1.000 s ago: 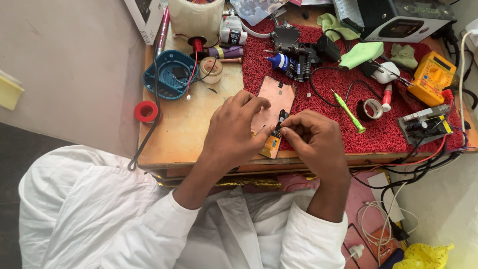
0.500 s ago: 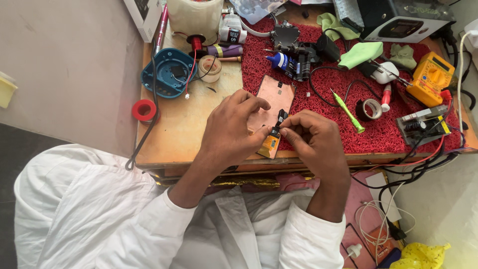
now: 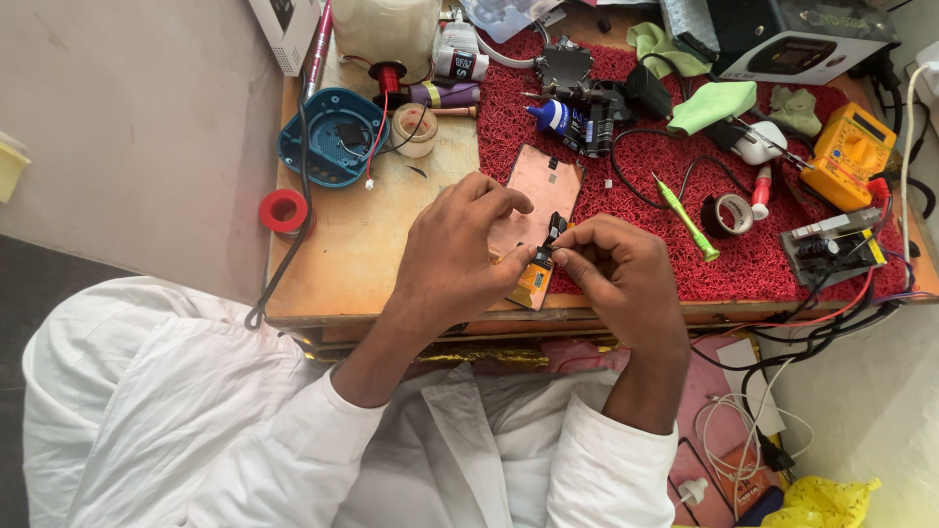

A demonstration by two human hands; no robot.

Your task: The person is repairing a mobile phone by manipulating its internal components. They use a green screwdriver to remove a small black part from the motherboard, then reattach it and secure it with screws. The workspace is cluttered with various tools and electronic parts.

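A copper-coloured phone panel (image 3: 541, 186) lies flat on the wooden workbench (image 3: 362, 244), half on the red bristle mat (image 3: 782, 264). My left hand (image 3: 452, 252) rests on the panel's near left part, its fingertips pressing the lower edge. Fingers of my right hand (image 3: 614, 269) pinch a thin black ribbon strip (image 3: 555, 230) that stands up from the panel. A small orange-yellow part (image 3: 531, 284) sits at the panel's near end between both hands.
A green screwdriver (image 3: 688, 217), a black tape roll (image 3: 727, 213), a yellow multimeter (image 3: 849, 154) and tangled wires lie on the mat to the right. A blue round casing (image 3: 331, 137), red tape roll (image 3: 286, 209) and glue bottles sit at left and back.
Both hands stay on the panel. My right fingers have shifted slightly on the black strip; nothing else on the bench has moved.
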